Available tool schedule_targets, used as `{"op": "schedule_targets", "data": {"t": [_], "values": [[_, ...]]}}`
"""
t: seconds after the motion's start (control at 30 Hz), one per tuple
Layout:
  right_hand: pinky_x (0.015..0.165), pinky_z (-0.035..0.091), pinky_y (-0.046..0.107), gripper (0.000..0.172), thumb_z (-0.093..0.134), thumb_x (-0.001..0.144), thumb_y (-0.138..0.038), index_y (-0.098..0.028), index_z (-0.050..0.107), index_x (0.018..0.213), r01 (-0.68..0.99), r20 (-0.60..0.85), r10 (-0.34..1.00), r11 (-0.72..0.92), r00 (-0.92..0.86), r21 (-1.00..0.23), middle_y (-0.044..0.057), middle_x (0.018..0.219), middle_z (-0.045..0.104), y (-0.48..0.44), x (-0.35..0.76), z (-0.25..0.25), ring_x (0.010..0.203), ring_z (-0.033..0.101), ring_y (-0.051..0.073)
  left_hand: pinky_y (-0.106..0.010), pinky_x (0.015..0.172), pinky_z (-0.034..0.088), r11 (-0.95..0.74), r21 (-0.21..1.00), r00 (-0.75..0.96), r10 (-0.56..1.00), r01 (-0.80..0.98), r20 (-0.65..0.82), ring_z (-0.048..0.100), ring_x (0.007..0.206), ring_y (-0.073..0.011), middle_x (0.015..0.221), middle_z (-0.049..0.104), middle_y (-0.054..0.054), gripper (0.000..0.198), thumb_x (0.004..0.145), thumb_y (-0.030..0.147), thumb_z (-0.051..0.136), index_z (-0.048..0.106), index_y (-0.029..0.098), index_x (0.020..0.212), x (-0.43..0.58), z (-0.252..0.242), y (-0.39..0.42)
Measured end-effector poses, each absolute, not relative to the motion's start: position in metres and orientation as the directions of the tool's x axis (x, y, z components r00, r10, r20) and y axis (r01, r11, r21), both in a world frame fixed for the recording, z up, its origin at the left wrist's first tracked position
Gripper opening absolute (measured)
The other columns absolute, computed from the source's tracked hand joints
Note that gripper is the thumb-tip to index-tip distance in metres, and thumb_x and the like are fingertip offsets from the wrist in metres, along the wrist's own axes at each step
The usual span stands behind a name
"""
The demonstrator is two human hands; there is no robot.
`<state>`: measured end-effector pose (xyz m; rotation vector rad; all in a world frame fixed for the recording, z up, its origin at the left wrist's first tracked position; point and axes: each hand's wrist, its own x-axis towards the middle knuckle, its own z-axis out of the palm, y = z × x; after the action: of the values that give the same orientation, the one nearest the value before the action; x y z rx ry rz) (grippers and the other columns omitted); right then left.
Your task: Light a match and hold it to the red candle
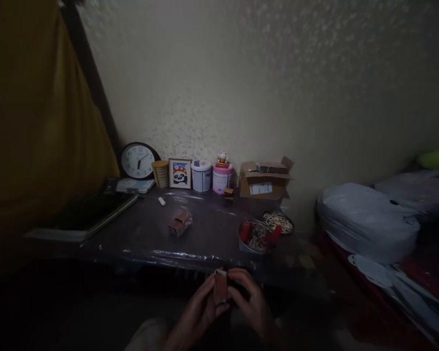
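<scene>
resting between left hand (202, 303) and right hand (251, 298): brown box (220, 287)

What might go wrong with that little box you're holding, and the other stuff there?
The small box, between the left hand and right hand, might slip and drop, since it's held in front of the table. The bowl near the front edge might spill if bumped.
</scene>
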<state>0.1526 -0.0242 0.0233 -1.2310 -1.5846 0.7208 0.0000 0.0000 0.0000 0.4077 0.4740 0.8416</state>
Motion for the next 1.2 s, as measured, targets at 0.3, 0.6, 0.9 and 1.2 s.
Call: {"op": "schedule_targets", "data": {"t": [0.3,0.6,0.9,1.2], "values": [[0.057,0.044,0.024,0.04,0.061,0.072,-0.055,-0.014,0.06,0.069,0.073,0.009,0.999,0.006,0.046,-0.997,-0.001,0.058,0.056,-0.014,0.161,0.007,0.055,0.053,0.012,-0.023,0.058,0.044,0.694,0.528,0.674,0.685,-0.489,-0.276,0.063,0.065,-0.013,0.085,0.068,-0.008,0.038,0.082,0.03,0.049,0.048,0.018,0.118,0.003,0.001,-0.006],[0.061,0.042,0.023,0.041,0.06,0.072,-0.055,-0.015,0.057,0.065,0.186,0.051,0.997,0.038,0.065,-0.982,-0.001,0.061,0.054,-0.011,0.166,0.001,0.061,0.051,0.013,-0.019,0.046,0.038,0.72,0.461,0.655,0.681,-0.518,-0.327,0.056,0.048,-0.0097,0.078,0.067,-0.008,0.041,0.08,0.027,0.044,0.045,0.016,0.119,0.001,-0.005,-0.002],[0.07,0.043,0.022,0.02,0.052,0.084,-0.031,-0.017,0.063,0.075,0.467,0.243,0.969,0.236,-0.047,-0.852,0.003,0.078,0.06,-0.013,0.169,0.001,0.076,0.057,0.015,-0.019,0.04,0.034,0.667,0.546,0.562,0.736,-0.507,-0.377,0.049,0.04,-0.0076,0.075,0.067,-0.007,0.043,0.077,0.024,0.044,0.049,0.011,0.118,0.003,-0.004,-0.002],[0.076,0.042,0.023,0.016,0.051,0.086,-0.017,-0.023,0.066,0.085,0.652,0.245,0.946,0.325,-0.213,-0.685,0.001,0.088,0.06,-0.02,0.161,-0.001,0.083,0.056,0.013,-0.031,0.073,0.045,0.472,0.786,0.49,0.835,-0.4,-0.252,0.061,0.087,-0.0236,0.091,0.069,-0.011,0.044,0.063,0.033,0.058,0.063,0.011,0.102,0.011,-0.049,0.009]]}}
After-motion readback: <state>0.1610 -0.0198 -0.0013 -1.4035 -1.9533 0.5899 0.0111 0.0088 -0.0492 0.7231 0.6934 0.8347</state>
